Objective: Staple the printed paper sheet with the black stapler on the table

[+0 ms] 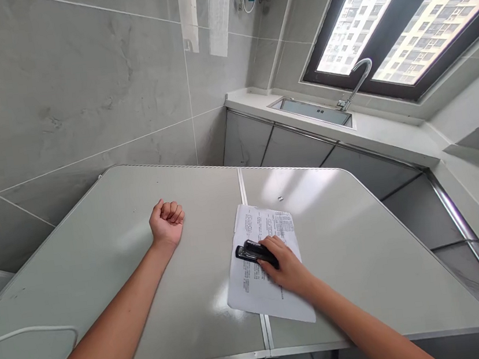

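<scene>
A printed sheet of paper [268, 269] lies on the pale folding table [352, 247], across its middle seam. My right hand [286, 267] rests on the sheet with its fingers wrapped round a black stapler [252, 252], which points left over the paper's left edge. My left hand [167, 222] lies on the table well to the left of the paper, curled into a loose fist with nothing visible in it.
A small staple-like bit [280, 198] lies on the table beyond the paper. A counter with a steel sink [309, 111] and tap [356, 80] runs at the back right under a window. Grey tiled wall stands behind the table.
</scene>
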A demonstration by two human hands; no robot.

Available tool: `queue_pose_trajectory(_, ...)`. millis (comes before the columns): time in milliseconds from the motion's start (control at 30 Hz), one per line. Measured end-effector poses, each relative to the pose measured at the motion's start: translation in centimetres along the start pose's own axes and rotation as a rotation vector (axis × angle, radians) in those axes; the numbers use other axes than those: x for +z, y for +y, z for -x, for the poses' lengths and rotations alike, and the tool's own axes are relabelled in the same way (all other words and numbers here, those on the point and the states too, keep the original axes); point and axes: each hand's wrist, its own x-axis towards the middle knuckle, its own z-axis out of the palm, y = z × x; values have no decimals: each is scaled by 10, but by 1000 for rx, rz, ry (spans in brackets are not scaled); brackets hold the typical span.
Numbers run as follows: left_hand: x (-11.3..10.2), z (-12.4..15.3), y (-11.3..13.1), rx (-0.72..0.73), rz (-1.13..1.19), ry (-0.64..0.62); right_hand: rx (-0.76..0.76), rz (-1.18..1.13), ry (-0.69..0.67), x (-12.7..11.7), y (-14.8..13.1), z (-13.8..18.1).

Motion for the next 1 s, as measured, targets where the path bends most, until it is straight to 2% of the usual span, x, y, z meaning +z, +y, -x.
queue_pose_trajectory(133,1,1,-2,4,-8,-34,-38,-8,-90,-36,29,26)
queue_pose_trajectory(267,1,0,-1,2,-10,-20,-41,-18,-93,-59,54,42)
queue_pose_trajectory(400,-4,-6,12,18,15,-13,-18,-6,-49,-64,61,45)
queue_pose_trajectory(533,-14,-13,25,63,68,16,-25,-42,-197,-82,61,40)
queue_pose_trajectory(600,-17,-16,27,72,89,28,-30,-113,-207,-99,73,33)
queue_pose_trajectory(633,-18,-16,26,70,92,26,-6,-143,-142,-109,83,28)
queue_pose_trajectory(700,-19,-17,23,56,84,13,136,-125,105,-128,110,16)
queue_pose_trajectory(800,-18,-17,19,28,63,-7,432,170,386,-145,158,-4)
queue_pose_trajectory(900,-17,-17,19,28,57,-7,571,343,469,-144,195,-17)
queue_pose_trajectory(1000,-18,-17,20,41,55,-2,609,445,471,-134,213,-21)
